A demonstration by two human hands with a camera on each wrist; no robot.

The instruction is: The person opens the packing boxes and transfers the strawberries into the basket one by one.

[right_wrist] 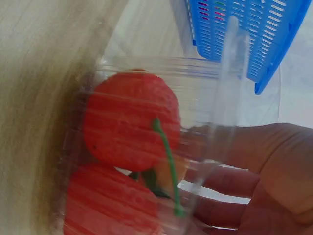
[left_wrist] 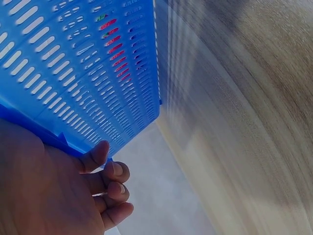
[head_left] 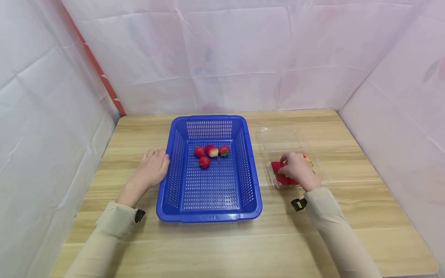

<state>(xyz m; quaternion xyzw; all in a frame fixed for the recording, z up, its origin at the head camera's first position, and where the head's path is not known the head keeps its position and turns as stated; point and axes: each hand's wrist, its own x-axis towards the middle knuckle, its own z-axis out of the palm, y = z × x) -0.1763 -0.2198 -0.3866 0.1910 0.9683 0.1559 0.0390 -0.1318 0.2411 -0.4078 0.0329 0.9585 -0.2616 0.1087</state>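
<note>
A blue plastic basket [head_left: 215,218] with slotted walls stands mid-table, several strawberries [head_left: 204,162] inside towards its far half. Along its left rim rests my left hand [head_left: 153,166]; in the left wrist view the fingers [left_wrist: 117,169] are loosely bent beside the rim. To the basket's right my right hand [head_left: 297,170] reaches down into a clear plastic box [head_left: 321,177] with more strawberries [head_left: 283,180]. Its thumb and fingertips are right at a red strawberry [right_wrist: 132,120] with a green stem; I cannot tell whether they grip it.
The box's clear lid [head_left: 278,139] lies folded back on the far side. The wooden table [head_left: 215,251] is bordered by white cloth walls [head_left: 236,58] at the back and both sides. A dark camera band [head_left: 299,204] is on the right wrist.
</note>
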